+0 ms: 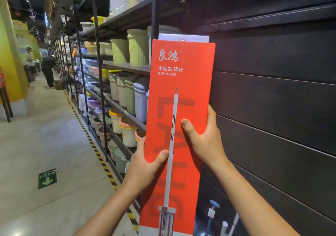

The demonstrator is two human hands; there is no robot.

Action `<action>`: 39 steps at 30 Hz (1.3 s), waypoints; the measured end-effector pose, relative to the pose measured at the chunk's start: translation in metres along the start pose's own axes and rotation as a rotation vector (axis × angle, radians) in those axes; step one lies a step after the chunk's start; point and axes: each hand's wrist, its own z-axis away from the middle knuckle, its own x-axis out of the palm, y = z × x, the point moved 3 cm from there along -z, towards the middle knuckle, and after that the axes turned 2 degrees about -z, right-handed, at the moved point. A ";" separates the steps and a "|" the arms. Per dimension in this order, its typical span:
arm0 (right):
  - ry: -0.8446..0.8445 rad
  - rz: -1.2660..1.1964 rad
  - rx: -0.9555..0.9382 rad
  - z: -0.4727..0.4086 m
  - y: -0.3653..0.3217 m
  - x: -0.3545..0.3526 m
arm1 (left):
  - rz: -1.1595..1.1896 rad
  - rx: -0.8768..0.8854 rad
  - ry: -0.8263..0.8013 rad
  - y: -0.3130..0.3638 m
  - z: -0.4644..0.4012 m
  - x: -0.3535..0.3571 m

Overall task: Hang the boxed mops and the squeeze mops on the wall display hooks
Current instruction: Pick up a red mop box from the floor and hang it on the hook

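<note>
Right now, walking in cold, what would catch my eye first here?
The tall red mop box fills the middle, held upright against the dark slatted wall, its white hang tab at the top. The left hand grips its left edge and the right hand its right edge. Left of it, shelves carry plastic bins.

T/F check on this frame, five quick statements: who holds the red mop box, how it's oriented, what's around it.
1. Both hands hold the red mop box. True: the left hand grips its left edge, the right hand its right edge.
2. The box is held lying flat. False: it stands upright against the dark slat wall.
3. A white hang tab shows above the box top. True.
4. The shelves to the left hold books. False: they hold plastic bins and buckets.
5. The right hand grips lower than the left. False: it grips higher.
</note>
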 end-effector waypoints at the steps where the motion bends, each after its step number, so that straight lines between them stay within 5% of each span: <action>1: 0.016 0.001 0.000 -0.009 0.004 0.006 | 0.018 0.007 -0.024 -0.008 -0.014 0.000; 21: 0.379 0.282 -0.007 -0.147 0.034 0.118 | 0.243 0.130 -0.442 -0.087 -0.270 -0.004; 39: 0.380 0.354 -0.121 -0.298 0.068 0.103 | 0.416 0.220 -0.370 -0.071 -0.417 0.071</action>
